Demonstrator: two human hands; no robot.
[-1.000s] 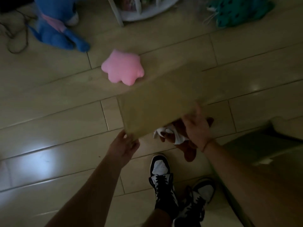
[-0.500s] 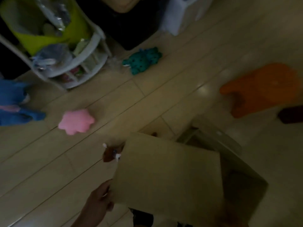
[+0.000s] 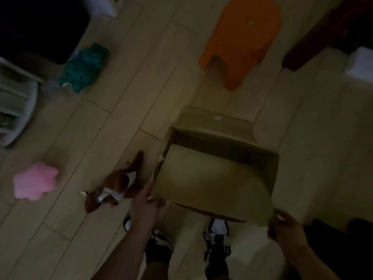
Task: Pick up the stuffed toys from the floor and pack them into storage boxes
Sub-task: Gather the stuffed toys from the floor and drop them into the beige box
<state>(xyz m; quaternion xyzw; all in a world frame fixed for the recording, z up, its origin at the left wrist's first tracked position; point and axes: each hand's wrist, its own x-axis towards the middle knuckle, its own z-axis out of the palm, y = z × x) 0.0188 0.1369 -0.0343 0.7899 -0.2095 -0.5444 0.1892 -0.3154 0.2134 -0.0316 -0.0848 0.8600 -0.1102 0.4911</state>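
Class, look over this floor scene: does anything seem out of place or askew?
Yes. Three stuffed toys lie loose on the floor: brown, pink, teal. The cardboard box is tilted, held by both hands.

An orange stool (image 3: 245, 40) stands on the pale wood floor (image 3: 129, 102), a white rack (image 3: 19, 102) sits at the left edge, and two black-and-white shoes (image 3: 217, 245) stand below.

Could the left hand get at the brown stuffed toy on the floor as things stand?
Probably yes, but not at once. The left hand is beside the brown stuffed toy, with bare floor between them, but its grip is on the cardboard box, which it would have to release first.
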